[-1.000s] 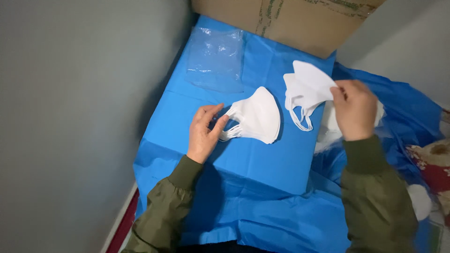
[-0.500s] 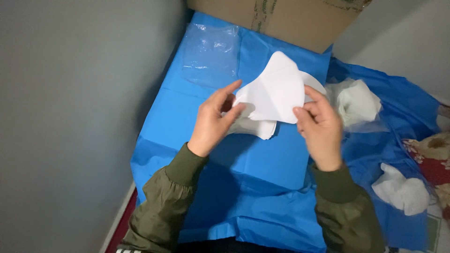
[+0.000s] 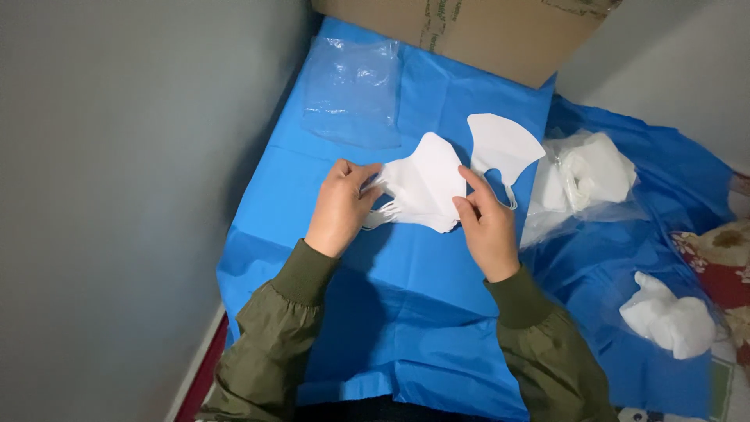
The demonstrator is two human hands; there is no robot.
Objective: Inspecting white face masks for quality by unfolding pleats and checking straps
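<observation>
Together, the left hand (image 3: 341,205) and right hand (image 3: 486,227) pinched opposite ends of the white mask stack (image 3: 422,186), its long axis running between them, equally near

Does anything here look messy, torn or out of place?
Nothing looks torn or spilled. Both hands, left and right, hold a neat stack of white masks. One single mask lies apart beside it. The blue sheet is creased, and a crumpled white bundle sits off to the right.
</observation>
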